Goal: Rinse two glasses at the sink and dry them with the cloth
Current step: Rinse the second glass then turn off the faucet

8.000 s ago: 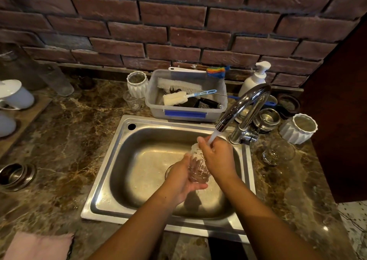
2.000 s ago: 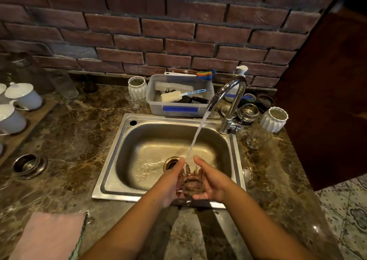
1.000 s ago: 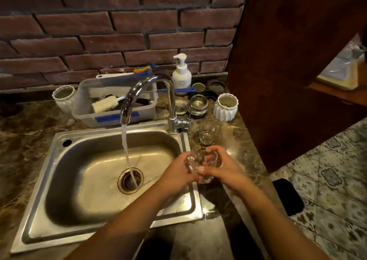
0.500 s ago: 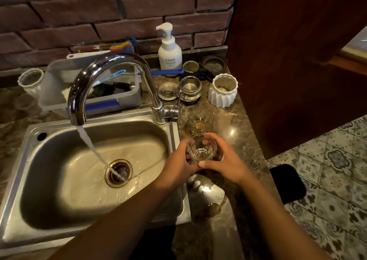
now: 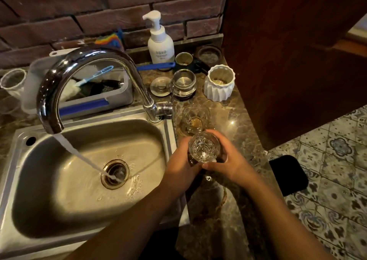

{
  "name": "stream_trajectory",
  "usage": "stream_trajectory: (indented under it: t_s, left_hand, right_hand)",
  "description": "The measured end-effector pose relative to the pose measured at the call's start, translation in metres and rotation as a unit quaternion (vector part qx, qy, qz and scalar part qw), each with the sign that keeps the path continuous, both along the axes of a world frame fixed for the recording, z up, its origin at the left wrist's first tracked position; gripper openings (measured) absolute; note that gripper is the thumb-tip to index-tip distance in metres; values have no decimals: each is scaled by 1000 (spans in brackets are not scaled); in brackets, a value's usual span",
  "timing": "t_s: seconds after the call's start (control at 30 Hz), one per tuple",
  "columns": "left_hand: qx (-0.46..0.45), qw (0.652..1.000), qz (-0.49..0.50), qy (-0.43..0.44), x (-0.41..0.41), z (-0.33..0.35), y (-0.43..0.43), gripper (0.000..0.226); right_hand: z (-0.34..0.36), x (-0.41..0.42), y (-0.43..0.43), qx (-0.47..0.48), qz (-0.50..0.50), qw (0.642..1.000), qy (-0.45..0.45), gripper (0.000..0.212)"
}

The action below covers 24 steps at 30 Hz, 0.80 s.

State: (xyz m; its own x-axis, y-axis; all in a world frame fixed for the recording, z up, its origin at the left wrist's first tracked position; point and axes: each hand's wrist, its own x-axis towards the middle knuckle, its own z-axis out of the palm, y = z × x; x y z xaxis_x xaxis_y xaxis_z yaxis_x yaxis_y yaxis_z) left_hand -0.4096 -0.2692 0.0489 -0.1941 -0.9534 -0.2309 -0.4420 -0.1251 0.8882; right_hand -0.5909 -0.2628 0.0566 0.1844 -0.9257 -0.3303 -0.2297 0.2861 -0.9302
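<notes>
Left hand (image 5: 181, 161), right hand (image 5: 230, 160) grip glass (image 5: 203, 147); soap bottle (image 5: 160, 45) label illegible.

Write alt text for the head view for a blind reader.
The left hand and right hand hold a clear patterned glass upright over the marble counter, right of a steel sink where the tap runs into the drain. A second glass stands on the counter behind it.

Head-worn, down onto sink (image 5: 59, 190), seemingly close
</notes>
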Motion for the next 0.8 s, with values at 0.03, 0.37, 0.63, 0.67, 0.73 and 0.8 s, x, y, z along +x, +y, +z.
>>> stream_trajectory:
  t_s: [0.03,0.37,0.63,0.67,0.73,0.8]
  left_hand:
    - [0,1000,1,2,-1,-2,0,63]
    - [-5,999,-23,-27,-2,-11,2,67]
    - [51,995,-58,-61,4,4,3,71]
    - [64,994,-60,-60,7,9,7,69]
    - [90,993,-61,-41,16,17,20,69]
    - [93,993,-67,-41,25,26,38,69]
  right_hand:
    - [0,-1,0,2,-3,1000,-1,93]
    - [-2,-4,5,12,1,1000,17,90]
    - [9,2,15,27,6,990,135,115]
    - [14,4,19,19,6,983,181,116]
    - [25,12,30,1,-6,969,248,109]
    - [33,23,47,-21,-26,952,305,101]
